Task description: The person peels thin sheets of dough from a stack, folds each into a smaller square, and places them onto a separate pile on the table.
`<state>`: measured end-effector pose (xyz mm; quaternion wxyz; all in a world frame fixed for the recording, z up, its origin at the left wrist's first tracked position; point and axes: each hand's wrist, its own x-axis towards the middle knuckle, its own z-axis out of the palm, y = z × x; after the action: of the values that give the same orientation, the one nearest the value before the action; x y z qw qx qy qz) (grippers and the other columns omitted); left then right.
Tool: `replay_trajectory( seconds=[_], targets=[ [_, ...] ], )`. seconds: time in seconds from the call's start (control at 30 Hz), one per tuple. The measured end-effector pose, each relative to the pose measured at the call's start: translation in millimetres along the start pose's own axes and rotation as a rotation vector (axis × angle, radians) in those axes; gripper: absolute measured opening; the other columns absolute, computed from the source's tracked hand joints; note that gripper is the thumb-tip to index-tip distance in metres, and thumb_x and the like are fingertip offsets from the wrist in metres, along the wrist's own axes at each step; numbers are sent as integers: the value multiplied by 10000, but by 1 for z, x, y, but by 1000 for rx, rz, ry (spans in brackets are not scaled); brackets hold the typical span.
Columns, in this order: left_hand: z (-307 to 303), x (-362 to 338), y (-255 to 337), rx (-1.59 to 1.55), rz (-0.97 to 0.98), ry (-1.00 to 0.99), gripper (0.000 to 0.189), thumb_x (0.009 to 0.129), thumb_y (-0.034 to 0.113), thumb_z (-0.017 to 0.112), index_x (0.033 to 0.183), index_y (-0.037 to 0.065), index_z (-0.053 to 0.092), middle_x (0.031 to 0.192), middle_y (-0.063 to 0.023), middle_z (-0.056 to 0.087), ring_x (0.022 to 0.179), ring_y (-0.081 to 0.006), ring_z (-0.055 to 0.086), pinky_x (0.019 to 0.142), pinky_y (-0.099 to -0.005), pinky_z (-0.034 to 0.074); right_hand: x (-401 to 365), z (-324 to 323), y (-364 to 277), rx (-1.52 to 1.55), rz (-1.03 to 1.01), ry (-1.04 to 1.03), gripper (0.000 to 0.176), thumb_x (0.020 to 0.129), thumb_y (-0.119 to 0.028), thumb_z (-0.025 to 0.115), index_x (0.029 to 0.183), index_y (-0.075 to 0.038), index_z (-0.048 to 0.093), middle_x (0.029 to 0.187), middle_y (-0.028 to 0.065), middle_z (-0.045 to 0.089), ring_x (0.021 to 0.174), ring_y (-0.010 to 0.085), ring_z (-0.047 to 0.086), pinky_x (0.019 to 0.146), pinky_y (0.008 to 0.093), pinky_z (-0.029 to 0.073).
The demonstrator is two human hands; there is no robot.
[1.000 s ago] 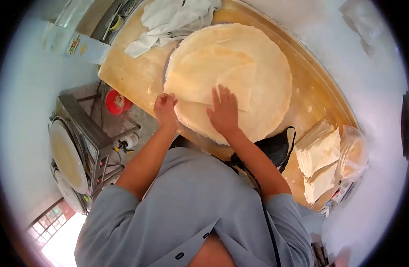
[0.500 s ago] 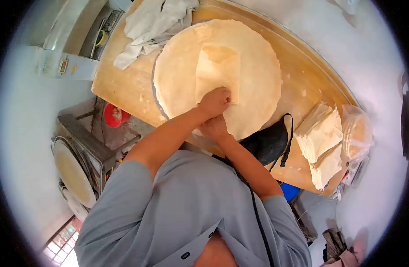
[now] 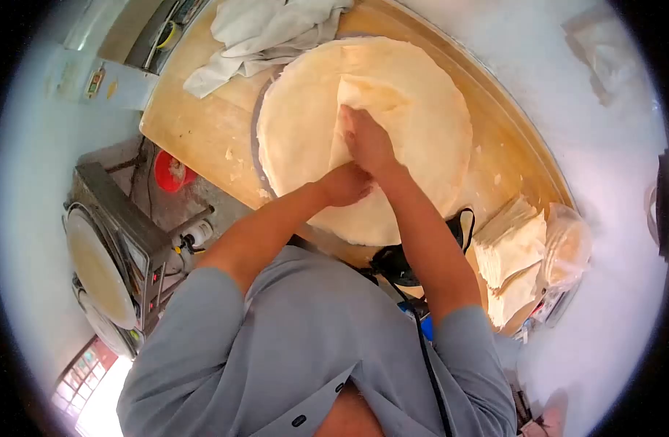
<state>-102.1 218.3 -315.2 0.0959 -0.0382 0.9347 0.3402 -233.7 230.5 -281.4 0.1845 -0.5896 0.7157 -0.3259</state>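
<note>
A big round sheet of thin, pale dough or flatbread [image 3: 298, 95] lies on the wooden table. On its middle rests a smaller four-sided sheet [image 3: 378, 91] of the same look, partly covered by my hands. My right hand [image 3: 369, 138] is on this smaller sheet, fingers curled together and pointing away from me; whatever they grip is hidden. Closer to my body, my left hand [image 3: 345, 183] is closed over the lower part of the sheets, beside my right wrist. Its fingertips are out of sight.
A grey cloth [image 3: 269, 33] lies at the table's far left. Stacked flat sheets [image 3: 509, 244], a plastic bag [image 3: 567, 244] of round ones and a black strapped item [image 3: 396, 266] are on the right. A red bucket [image 3: 172, 171] and metal stand [image 3: 119, 207] are left of the table.
My right hand has moved away from my body, up onto the smaller sheet. My left hand has come back towards me and is now the nearer one. The view has shifted slightly.
</note>
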Motion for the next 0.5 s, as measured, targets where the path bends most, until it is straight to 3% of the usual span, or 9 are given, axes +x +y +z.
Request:
replay_trajectory(
  seconds=[0.03, 0.1, 0.17, 0.27, 0.33, 0.37, 0.43, 0.5],
  targets=[
    [0, -2, 0, -8, -13, 9, 326, 902, 135, 566, 1218, 59, 589, 1261, -149, 583, 1231, -315, 503, 1063, -429, 401, 15, 9, 9, -60, 101, -88, 347, 900, -100, 540, 1243, -71, 584, 1096, 162, 625, 958, 360, 607, 833, 440, 500],
    [4, -6, 2, -114, 116, 164, 418, 944, 164, 551, 1345, 63, 493, 1453, -152, 424, 1390, -333, 323, 1184, -445, 249, 33, 24, 25, -93, 90, -129, 364, 898, -91, 537, 1258, -67, 580, 1073, 161, 629, 946, 350, 610, 833, 428, 499],
    [6, -8, 2, -137, 148, 231, 443, 925, 156, 568, 1355, 74, 496, 1474, -149, 407, 1409, -333, 296, 1204, -439, 208, 44, 26, 36, -131, 83, -166, 381, 895, -81, 533, 1273, -64, 576, 1050, 159, 632, 935, 341, 613, 834, 415, 498],
    [0, -6, 3, -33, 119, 221, 490, 881, 149, 598, 1360, 91, 513, 1492, -113, 392, 1426, -288, 284, 1204, -413, 222, 47, 10, 46, 246, 136, -281, 416, 884, -87, 564, 1299, -52, 563, 1013, 135, 656, 898, 245, 625, 841, 327, 499],
    [-2, 0, -5, -379, 22, 66, 573, 880, 183, 624, 1419, 99, 447, 1505, -123, 381, 1426, -317, 291, 1204, -440, 214, 31, -18, 34, 378, 225, -188, 391, 895, -127, 568, 1282, -74, 572, 1050, 147, 663, 935, 281, 630, 835, 362, 501],
    [-6, 0, -10, -382, 23, 70, 573, 880, 183, 624, 1419, 99, 447, 1505, -123, 381, 1426, -317, 291, 1204, -440, 214, 19, -31, 30, 513, 318, -88, 366, 906, -168, 571, 1265, -96, 582, 1087, 159, 670, 973, 317, 635, 830, 397, 503],
    [-18, -1, -18, 115, 13, 564, 648, 854, 192, 655, 1445, 80, 414, 1533, -134, 344, 1431, -331, 298, 1191, -445, 247, -15, -50, 35, 45, 553, 30, 424, 868, -247, 659, 1245, -70, 582, 1083, 164, 677, 947, 323, 652, 831, 410, 517],
    [-44, 2, -12, 215, -173, 584, 702, 845, 266, 667, 1449, 37, 395, 1549, -157, 318, 1444, -346, 274, 1194, -455, 232, -54, -45, 35, -102, 677, 22, 477, 834, -289, 700, 1230, -50, 581, 1076, 173, 679, 955, 333, 655, 835, 416, 519]
  ],
)
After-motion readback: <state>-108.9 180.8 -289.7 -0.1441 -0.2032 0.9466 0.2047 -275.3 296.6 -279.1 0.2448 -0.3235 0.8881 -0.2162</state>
